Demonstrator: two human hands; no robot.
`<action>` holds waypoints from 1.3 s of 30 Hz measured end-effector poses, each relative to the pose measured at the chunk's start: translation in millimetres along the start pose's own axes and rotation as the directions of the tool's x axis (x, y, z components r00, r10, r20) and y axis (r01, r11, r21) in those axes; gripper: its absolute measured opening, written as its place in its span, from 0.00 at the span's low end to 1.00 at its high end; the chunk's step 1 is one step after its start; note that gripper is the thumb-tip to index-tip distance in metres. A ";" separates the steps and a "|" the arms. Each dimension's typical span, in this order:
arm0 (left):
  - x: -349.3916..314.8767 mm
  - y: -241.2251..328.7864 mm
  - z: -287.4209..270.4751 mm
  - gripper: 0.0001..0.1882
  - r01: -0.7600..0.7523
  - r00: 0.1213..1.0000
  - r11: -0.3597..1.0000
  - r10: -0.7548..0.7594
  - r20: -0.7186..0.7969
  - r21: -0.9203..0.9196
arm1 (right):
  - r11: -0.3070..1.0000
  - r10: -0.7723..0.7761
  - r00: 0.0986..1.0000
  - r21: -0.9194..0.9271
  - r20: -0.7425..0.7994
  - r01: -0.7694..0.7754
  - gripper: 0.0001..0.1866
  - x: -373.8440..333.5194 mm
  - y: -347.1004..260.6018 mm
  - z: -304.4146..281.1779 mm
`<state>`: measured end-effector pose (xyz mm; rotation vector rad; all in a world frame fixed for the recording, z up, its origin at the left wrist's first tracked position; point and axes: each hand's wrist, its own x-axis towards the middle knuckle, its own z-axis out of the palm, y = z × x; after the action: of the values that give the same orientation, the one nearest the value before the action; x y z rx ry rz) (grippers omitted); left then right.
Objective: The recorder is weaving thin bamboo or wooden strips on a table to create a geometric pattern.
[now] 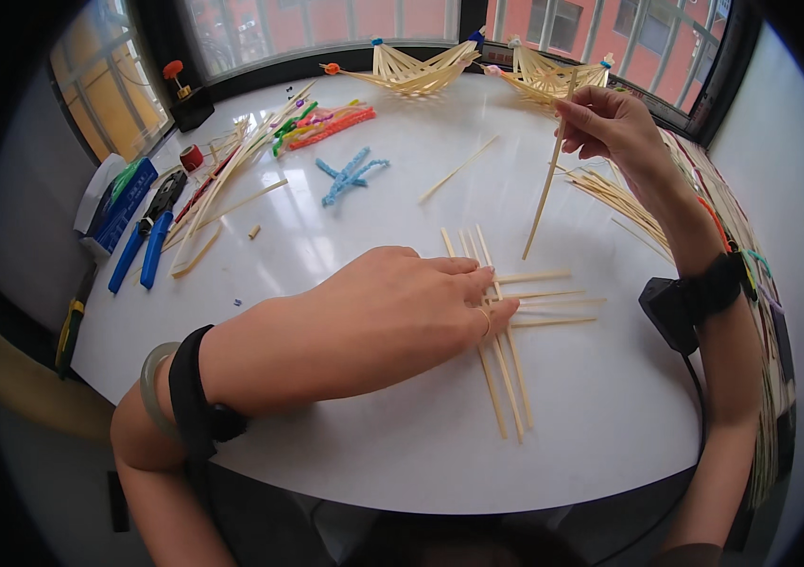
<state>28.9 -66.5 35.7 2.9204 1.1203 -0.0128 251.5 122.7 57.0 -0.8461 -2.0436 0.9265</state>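
Note:
Several pale bamboo strips [499, 387] lie crossed on the white table, overlapping in a small woven patch. My left hand [354, 312] rests palm down over that crossing, its outstretched fingertips pressing on the strips and hiding part of the weave. Its thumb is hidden. Higher up on the right, my right hand [614, 123] pinches one long bamboo strip [545, 194] near its top between thumb and fingers. This strip hangs almost upright, slightly tilted, its lower end above the far side of the crossed strips.
Loose strips [624, 203] lie under my right forearm; another strip [458, 170] lies mid-table. Blue fuzzy stems [350, 178] and coloured ones [331, 128] lie further back. Blue-handled pliers [151, 231] and a blue box [118, 203] stand left. Two woven boat-shaped pieces [411, 71] sit by the window.

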 end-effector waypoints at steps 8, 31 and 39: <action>1.1 2.3 -7.7 0.35 0.013 0.997 1.000 -0.015 0.081 0.025 | 1.000 0.019 1.000 0.004 -0.008 -0.019 0.12 -3.4 2.2 7.6; -2.5 -4.0 0.5 0.33 0.008 0.997 1.000 -0.008 0.078 -0.005 | 0.963 0.197 0.965 0.150 0.176 -0.224 0.12 -9.0 13.0 20.3; -3.0 -4.6 1.6 0.35 -0.007 0.997 1.000 0.007 0.082 0.003 | 0.886 0.402 0.874 0.125 0.272 -0.446 0.13 -10.4 13.3 25.1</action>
<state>23.6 -65.1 34.1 2.8974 1.0995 -0.1337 240.0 113.2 30.7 -1.1553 -1.9594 1.5041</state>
